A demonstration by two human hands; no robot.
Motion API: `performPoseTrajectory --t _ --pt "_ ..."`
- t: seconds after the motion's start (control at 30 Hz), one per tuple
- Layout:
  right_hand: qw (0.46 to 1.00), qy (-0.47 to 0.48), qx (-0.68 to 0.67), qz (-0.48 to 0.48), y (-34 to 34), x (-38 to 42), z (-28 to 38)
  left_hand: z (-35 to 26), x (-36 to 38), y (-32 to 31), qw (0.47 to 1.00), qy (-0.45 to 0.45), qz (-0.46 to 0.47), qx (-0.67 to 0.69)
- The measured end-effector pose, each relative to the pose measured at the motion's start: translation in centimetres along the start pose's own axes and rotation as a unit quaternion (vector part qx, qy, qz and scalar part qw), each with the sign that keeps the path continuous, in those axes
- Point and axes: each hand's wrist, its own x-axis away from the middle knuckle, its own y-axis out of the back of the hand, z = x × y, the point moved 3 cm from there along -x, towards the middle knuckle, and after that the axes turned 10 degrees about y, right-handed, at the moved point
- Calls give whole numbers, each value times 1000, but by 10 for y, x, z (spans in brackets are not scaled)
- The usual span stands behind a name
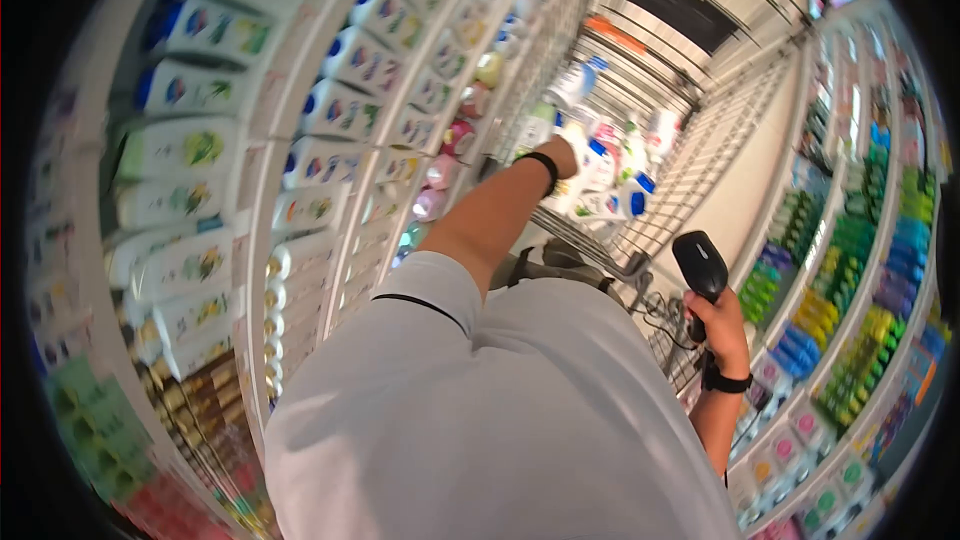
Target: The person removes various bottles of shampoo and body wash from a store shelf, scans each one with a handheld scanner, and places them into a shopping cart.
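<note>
My left hand (566,155), with a black band on the wrist, reaches into a wire shopping cart (735,120). It is at a pale bottle among several bottles; its fingers are hidden and blurred, so I cannot tell whether it grips that bottle. Around it lie a white bottle with a blue cap (572,83), a green-and-white bottle (537,130) and another blue-capped white bottle (632,197). My right hand (722,322) is closed round the handle of a black handheld scanner (700,265), held upright to the right of the cart.
Shelves of white bottles (205,30) rise on the left, close to my left arm. More shelves with green, yellow and blue bottles (850,240) stand on the right. Black cables (660,318) hang by the cart's near end. A dark panel (683,8) is at the cart's far end.
</note>
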Motion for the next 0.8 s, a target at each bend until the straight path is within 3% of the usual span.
performPoseTrajectory --t 0.03,0.13,0.2,0.3,0.4,0.47,0.53,0.6,0.73,0.8 --pt "1000 -4 5 12 -11 -6 22 8 2 4 991 19 -59 118" --pt "994 42 18 104 -36 -35 42 15 83 56 963 -11 -156 219" --pt "982 65 33 173 -60 -46 60 38 142 85 921 -18 -278 271" --pt "958 80 61 268 -100 -54 80 95 249 121 801 25 -469 372" --pt "937 86 81 329 -137 -45 100 159 368 141 659 83 -681 308" --pt "921 95 97 364 -156 -42 108 195 440 142 562 176 -794 154" --pt "914 102 117 375 -170 -39 114 210 502 144 480 253 -840 3" --pt "907 111 139 382 -185 -34 123 227 543 147 440 345 -827 -61" --pt "893 121 156 404 -203 -32 128 250 574 159 447 426 -778 -117" --pt "888 130 169 407 -207 -36 124 259 575 168 499 486 -706 -131"
